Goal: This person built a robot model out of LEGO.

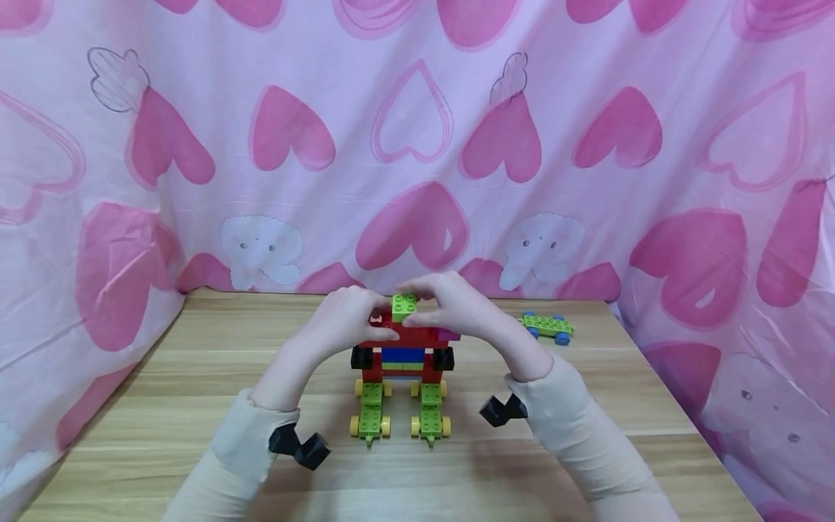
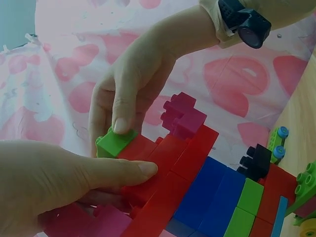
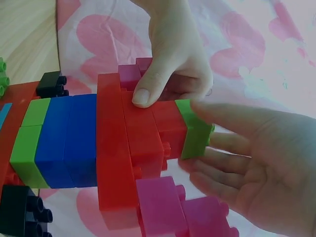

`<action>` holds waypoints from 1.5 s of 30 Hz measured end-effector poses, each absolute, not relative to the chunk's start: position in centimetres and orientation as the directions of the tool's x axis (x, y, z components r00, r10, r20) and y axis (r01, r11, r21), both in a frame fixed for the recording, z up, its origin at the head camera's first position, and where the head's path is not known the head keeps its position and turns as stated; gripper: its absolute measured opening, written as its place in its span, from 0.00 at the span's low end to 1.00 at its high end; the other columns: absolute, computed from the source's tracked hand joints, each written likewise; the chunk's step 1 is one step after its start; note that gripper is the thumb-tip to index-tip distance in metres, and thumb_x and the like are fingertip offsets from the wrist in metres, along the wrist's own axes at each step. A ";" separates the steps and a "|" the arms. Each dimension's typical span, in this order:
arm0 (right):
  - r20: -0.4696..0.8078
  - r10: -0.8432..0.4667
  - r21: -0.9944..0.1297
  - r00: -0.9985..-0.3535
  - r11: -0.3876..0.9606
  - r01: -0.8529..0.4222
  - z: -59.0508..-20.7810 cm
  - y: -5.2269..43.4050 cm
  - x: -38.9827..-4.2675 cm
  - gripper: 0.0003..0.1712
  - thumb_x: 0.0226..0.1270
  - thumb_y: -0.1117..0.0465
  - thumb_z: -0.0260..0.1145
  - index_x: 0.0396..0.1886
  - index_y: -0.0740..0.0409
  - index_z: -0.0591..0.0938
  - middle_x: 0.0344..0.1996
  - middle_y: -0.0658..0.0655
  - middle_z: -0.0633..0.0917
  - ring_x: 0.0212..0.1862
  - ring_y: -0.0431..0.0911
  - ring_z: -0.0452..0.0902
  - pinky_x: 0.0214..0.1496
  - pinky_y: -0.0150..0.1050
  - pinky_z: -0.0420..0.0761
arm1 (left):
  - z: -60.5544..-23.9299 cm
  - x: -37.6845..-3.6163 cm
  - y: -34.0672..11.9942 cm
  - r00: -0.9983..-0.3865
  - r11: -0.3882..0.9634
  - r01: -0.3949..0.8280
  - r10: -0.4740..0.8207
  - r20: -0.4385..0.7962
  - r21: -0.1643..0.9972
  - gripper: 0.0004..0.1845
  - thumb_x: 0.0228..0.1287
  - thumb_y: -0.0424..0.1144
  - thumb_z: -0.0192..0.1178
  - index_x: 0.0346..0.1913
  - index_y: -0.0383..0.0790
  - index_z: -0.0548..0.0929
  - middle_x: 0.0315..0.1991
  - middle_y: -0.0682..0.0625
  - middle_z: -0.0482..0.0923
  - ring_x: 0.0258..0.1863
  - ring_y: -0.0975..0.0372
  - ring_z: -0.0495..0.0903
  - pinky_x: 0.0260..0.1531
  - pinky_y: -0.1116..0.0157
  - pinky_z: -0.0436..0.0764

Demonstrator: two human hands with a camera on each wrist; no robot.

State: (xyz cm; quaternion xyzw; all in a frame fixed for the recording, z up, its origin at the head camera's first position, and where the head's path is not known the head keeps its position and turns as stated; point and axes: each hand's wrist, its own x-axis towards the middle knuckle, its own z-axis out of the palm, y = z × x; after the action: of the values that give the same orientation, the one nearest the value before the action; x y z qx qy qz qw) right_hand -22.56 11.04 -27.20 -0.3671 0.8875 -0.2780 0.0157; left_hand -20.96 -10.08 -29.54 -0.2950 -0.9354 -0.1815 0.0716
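Observation:
A toy figure built of toy bricks stands on the table, with red bricks [image 3: 143, 128] at its upper part and a green brick [image 1: 404, 308] at its top. My left hand [image 1: 355, 317] grips the upper red part from the side, its thumb flat across a red brick [image 2: 163, 153]. My right hand [image 1: 453, 304] pinches the green brick between thumb and fingers. In the right wrist view the green brick [image 3: 196, 131] sits against the red brick below it. Blue bricks [image 1: 402, 355] form the middle, and magenta bricks [image 3: 163, 205] stick out at the sides.
Black bricks [image 1: 443, 359] jut from both sides of the figure. Two green wheeled bases [image 1: 371, 417] with yellow wheels carry it. A separate green wheeled base [image 1: 546, 324] with blue wheels stands at the back right. A heart-patterned curtain [image 1: 417, 145] surrounds the wooden table [image 1: 215, 362].

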 end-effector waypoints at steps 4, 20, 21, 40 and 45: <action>0.242 -0.641 -0.497 -0.729 0.563 -0.660 -27.3 12.1 -22.4 0.34 0.59 0.52 0.74 0.64 0.56 0.77 0.60 0.55 0.81 0.60 0.51 0.78 0.61 0.49 0.79 | -29.5 -21.1 -10.2 -0.815 0.759 0.579 0.530 0.232 0.298 0.20 0.52 0.51 0.74 0.45 0.44 0.88 0.34 0.53 0.87 0.27 0.65 0.80 0.32 0.69 0.82; 0.618 -0.259 -0.492 -0.742 0.609 -0.622 -30.6 20.5 -23.7 0.22 0.60 0.63 0.72 0.54 0.62 0.82 0.52 0.61 0.85 0.57 0.56 0.79 0.56 0.52 0.80 | -29.9 -20.8 -11.4 -0.782 0.703 0.623 0.541 0.310 0.344 0.25 0.54 0.49 0.73 0.53 0.40 0.85 0.46 0.49 0.87 0.45 0.58 0.84 0.47 0.58 0.84; 0.627 -0.236 -0.493 -0.742 0.618 -0.613 -31.0 21.2 -23.9 0.22 0.59 0.64 0.73 0.54 0.62 0.83 0.52 0.62 0.85 0.57 0.56 0.79 0.55 0.52 0.81 | -30.0 -20.8 -11.5 -0.781 0.700 0.623 0.541 0.310 0.348 0.25 0.54 0.49 0.73 0.53 0.40 0.85 0.46 0.48 0.87 0.45 0.58 0.84 0.47 0.58 0.84; 0.457 -0.013 -0.617 -0.889 0.715 -0.328 -39.6 31.3 -27.8 0.22 0.61 0.66 0.70 0.55 0.70 0.80 0.53 0.72 0.81 0.58 0.66 0.75 0.62 0.60 0.72 | -30.5 -20.8 -11.7 -0.799 0.712 0.601 0.527 0.290 0.363 0.25 0.54 0.45 0.74 0.55 0.42 0.84 0.45 0.49 0.87 0.43 0.59 0.84 0.44 0.60 0.84; 0.362 0.000 -0.635 -0.932 0.732 -0.246 -41.5 33.2 -28.5 0.26 0.63 0.61 0.69 0.59 0.69 0.77 0.59 0.73 0.77 0.63 0.69 0.69 0.66 0.62 0.68 | -30.6 -20.7 -11.6 -0.795 0.710 0.606 0.527 0.301 0.358 0.25 0.53 0.44 0.74 0.55 0.42 0.85 0.43 0.50 0.87 0.41 0.60 0.83 0.42 0.62 0.84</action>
State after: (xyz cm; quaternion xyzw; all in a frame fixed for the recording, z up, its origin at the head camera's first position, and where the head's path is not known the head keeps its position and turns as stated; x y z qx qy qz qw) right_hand -28.50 33.18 -41.53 -0.0673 0.9148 -0.3597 -0.1711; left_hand -20.72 -11.64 -30.62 -0.3077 -0.9206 -0.2238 0.0884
